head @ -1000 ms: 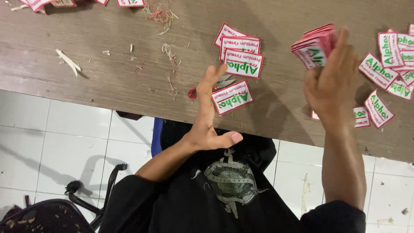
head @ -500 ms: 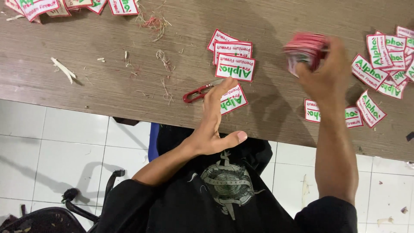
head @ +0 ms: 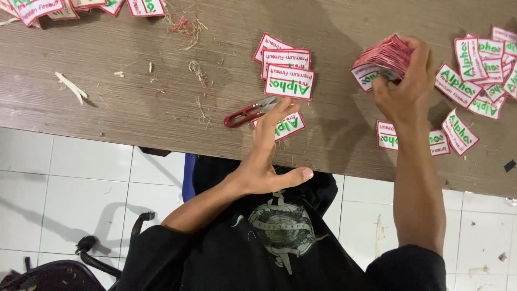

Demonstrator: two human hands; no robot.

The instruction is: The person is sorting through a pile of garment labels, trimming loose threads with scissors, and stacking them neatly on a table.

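Head view: I saw right hand [head: 405,89] gripping the patch stack [head: 379,59]; left hand [head: 266,161] spread wide, fingertips on a single patch [head: 284,125] beside thread snips [head: 249,112]. I'd pinch w/ thumb underneath at table edge.

Even light – soft shadows, sharp

The tabletop [head: 134,64] is matt, grained wood; the patches [head: 289,82] look like stitched cloth; the snips [head: 245,114] have glossy red handles.
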